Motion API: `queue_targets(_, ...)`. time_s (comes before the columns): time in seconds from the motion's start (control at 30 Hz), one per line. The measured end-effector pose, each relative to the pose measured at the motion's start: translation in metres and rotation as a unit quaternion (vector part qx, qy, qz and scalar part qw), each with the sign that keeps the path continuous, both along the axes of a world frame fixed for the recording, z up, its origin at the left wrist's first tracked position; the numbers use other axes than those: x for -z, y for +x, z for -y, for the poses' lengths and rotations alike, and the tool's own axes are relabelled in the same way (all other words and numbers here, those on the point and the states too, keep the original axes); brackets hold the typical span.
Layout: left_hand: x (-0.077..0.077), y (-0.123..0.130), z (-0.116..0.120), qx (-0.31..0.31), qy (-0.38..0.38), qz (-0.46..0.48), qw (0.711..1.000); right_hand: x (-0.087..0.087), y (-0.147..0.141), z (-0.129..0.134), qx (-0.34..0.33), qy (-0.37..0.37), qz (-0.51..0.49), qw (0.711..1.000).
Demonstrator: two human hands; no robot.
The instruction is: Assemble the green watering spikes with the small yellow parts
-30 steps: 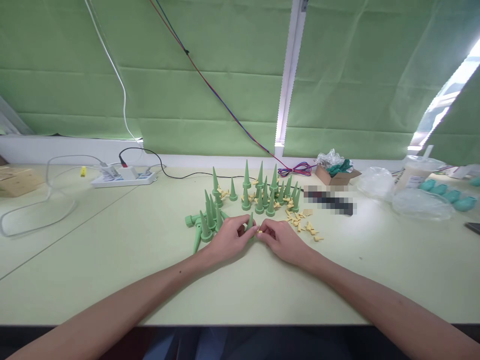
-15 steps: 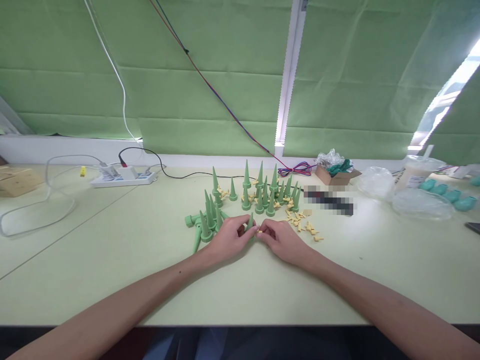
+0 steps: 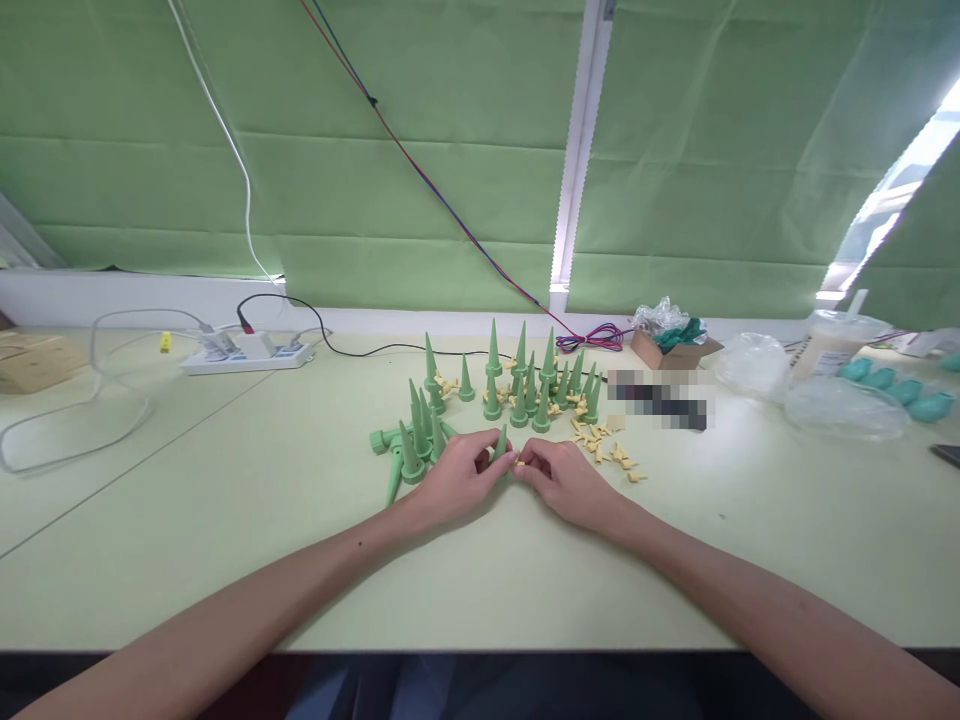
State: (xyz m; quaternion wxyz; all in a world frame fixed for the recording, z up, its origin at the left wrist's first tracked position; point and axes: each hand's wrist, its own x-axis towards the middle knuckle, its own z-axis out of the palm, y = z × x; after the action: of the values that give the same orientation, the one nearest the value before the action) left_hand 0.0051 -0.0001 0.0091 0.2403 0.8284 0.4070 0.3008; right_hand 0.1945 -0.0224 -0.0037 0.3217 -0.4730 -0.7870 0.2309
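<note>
My left hand (image 3: 466,474) is closed around a green cone (image 3: 501,444), whose tip points up between the fingers. Right beside it, my right hand (image 3: 561,478) pinches a small yellow piece (image 3: 519,463) against the cone's side; the fingers hide most of that piece. Several green cones (image 3: 541,408) stand upright behind the hands, with yellow pieces among them. More green cones (image 3: 412,460) stand or lie left of my left hand. Loose yellow pieces (image 3: 598,446) are scattered behind and to the right of my right hand.
A white power strip (image 3: 247,356) with cables lies at the back left. Toward the back right are a cardboard box (image 3: 675,353) with green material, plastic bags (image 3: 752,364), a cup (image 3: 834,346) and teal objects (image 3: 931,406). A blurred dark object (image 3: 658,399) lies behind the yellow pieces.
</note>
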Motion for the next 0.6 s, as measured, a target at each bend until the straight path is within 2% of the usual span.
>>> queue_targets(0.6, -0.0007, -0.0004, -0.0001, 0.0, -0.003, -0.012, 1.0, -0.0017, 0.0, 0.0004, -0.01, 0.008, 0.006, 1.0)
